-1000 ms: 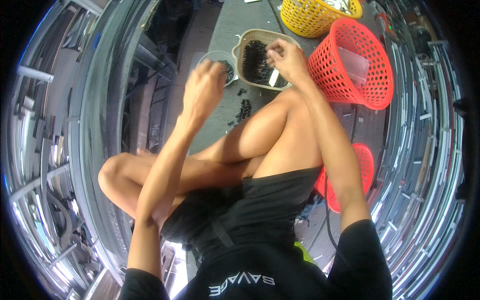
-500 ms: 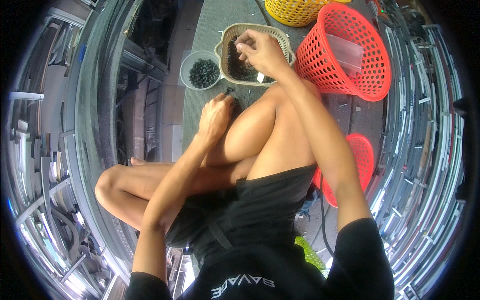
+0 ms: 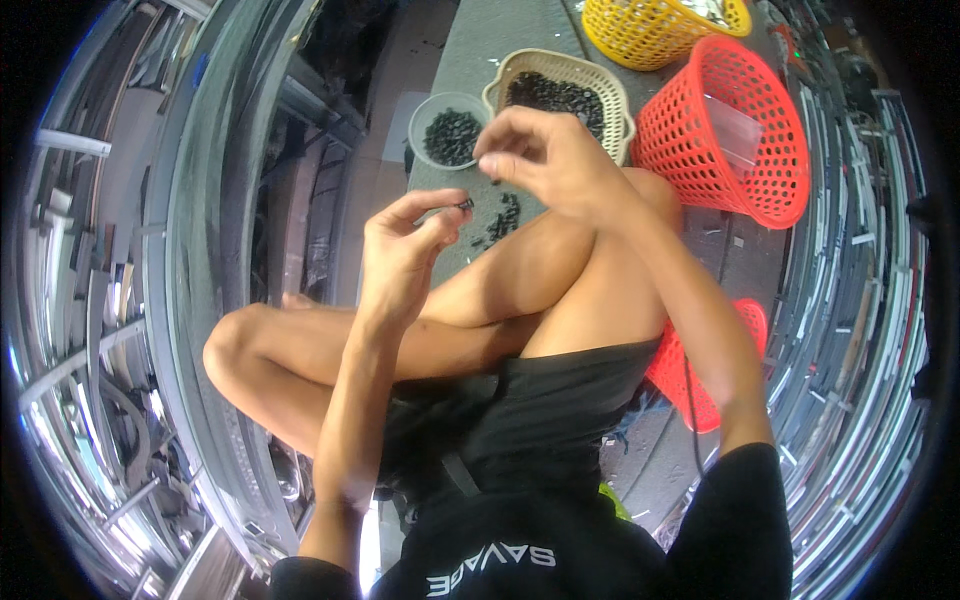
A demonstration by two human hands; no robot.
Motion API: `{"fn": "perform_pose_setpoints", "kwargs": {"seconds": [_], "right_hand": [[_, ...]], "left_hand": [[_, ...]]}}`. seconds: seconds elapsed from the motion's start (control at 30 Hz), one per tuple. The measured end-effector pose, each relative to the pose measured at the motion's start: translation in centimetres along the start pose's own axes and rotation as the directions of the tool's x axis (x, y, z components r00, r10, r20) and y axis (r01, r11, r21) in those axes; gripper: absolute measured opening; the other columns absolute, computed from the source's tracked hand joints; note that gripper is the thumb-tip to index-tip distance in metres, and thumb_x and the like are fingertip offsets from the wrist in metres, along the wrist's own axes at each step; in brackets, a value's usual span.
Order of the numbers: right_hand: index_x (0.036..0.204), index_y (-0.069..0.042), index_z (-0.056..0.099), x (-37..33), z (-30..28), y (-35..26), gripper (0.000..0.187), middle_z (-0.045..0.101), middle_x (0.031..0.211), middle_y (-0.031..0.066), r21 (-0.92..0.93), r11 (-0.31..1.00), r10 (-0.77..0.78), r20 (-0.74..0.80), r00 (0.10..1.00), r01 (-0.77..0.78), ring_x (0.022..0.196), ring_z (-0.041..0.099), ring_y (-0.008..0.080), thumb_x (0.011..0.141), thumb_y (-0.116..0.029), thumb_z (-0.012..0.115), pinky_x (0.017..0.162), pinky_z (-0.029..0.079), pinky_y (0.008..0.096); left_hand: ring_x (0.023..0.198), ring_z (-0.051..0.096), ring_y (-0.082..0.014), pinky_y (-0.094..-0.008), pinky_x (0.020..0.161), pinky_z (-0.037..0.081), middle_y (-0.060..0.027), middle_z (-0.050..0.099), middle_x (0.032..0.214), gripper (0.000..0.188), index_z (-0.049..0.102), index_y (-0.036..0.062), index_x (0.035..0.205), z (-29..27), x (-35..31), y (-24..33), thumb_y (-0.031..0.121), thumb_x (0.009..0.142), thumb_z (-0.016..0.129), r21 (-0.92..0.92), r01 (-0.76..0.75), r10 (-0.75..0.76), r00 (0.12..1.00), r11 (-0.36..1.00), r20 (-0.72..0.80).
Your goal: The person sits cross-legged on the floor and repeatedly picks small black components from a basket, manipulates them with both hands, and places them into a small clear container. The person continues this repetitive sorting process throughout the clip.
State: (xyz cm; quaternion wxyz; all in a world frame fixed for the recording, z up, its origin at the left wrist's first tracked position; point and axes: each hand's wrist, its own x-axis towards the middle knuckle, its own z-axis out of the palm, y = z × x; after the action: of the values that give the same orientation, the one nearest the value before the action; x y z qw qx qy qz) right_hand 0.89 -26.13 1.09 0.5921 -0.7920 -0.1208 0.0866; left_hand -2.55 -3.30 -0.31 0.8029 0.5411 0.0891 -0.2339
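My left hand (image 3: pixel 398 245) is raised over the bench, thumb and forefinger pinching a small black part (image 3: pixel 465 204). Just above and to the right, my right hand (image 3: pixel 560 165) has its fingers curled and thumb drawn in; a tiny dark speck shows below its fingertips, but what it holds is too small to make out. A loose pile of small black parts (image 3: pixel 505 222) lies on the bench below it. Beyond my hands, a clear round bowl (image 3: pixel 414 140) holds black pieces, and a cream plastic basket (image 3: pixel 620 112) contains many more. My right hand partly covers that basket's near side.
A red perforated basket (image 3: pixel 665 125) with a clear plastic piece inside tilts at the right, a yellow basket (image 3: pixel 645 40) behind it. Another red basket (image 3: pixel 700 375) is beside my thigh. Metal strips (image 3: pixel 850 300) line the right; stacked profiles (image 3: pixel 200 250) line the left.
My left hand has risen from the bench holding the black part. My right hand has come back from inside the cream basket toward the left one. The whole view has shifted slightly.
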Motion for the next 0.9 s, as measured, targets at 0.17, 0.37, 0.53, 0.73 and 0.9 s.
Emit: {"fn": "perform_pose_setpoints", "kwargs": {"seconds": [0.17,0.37,0.53,0.73,0.9], "right_hand": [[0.108,0.002,0.072,-2.5,3.0,-5.5,0.011,0.067,0.104,0.0036,0.043,0.999,0.002,-0.042,0.999,0.000,0.096,0.070,0.0115,0.096,0.001,0.073,0.080,0.056,0.0251],[0.110,0.005,0.070,-3.4,4.4,-6.8,0.012,0.067,0.108,0.0063,0.119,0.993,0.011,-0.026,1.000,-0.008,0.099,0.070,0.0118,0.097,0.004,0.071,0.082,0.057,0.0238],[0.112,0.007,0.068,-4.4,5.6,-7.1,0.014,0.067,0.108,0.0071,0.333,0.927,0.184,0.000,0.983,-0.174,0.099,0.070,0.0107,0.099,0.001,0.071,0.083,0.057,0.0239],[0.114,0.006,0.067,-6.3,5.9,-7.1,0.015,0.069,0.101,0.0055,0.221,0.951,0.207,0.058,0.977,-0.215,0.096,0.070,0.0109,0.100,0.002,0.069,0.082,0.058,0.0245],[0.105,0.005,0.069,-6.9,6.1,-6.5,0.013,0.071,0.096,0.0088,0.316,0.924,0.210,0.053,0.976,-0.216,0.086,0.072,0.0140,0.097,-0.004,0.072,0.074,0.058,0.0277]], "left_hand": [[0.089,0.067,-0.0127,-0.0262,0.080,0.053,-0.0112,0.074,0.101,0.023,0.074,-0.0072,0.115,0.7,-3.4,1.9,0.002,0.093,0.076,-0.239,-0.096,0.085,0.995,0.966,-0.055],[0.097,0.069,-0.0154,-0.0283,0.086,0.054,-0.0108,0.074,0.104,0.020,0.075,-0.0063,0.111,0.5,-4.7,1.2,0.000,0.092,0.077,-0.088,-0.188,0.174,0.973,0.978,-0.149],[0.103,0.069,-0.0186,-0.0312,0.092,0.056,-0.0133,0.072,0.112,0.017,0.076,-0.0063,0.105,-0.1,-5.8,0.9,-0.011,0.090,0.074,0.021,-0.334,0.334,0.938,0.942,-0.092],[0.103,0.071,-0.0207,-0.0323,0.091,0.059,-0.0144,0.073,0.110,0.019,0.077,-0.0059,0.102,-0.9,-7.2,1.9,-0.016,0.087,0.071,0.278,-0.395,0.385,0.918,0.876,0.092],[0.100,0.072,-0.0200,-0.0313,0.089,0.059,-0.0138,0.074,0.108,0.017,0.078,-0.0055,0.102,-1.2,-7.4,2.6,-0.011,0.086,0.078,0.275,-0.255,0.240,0.967,0.927,0.087]]}}
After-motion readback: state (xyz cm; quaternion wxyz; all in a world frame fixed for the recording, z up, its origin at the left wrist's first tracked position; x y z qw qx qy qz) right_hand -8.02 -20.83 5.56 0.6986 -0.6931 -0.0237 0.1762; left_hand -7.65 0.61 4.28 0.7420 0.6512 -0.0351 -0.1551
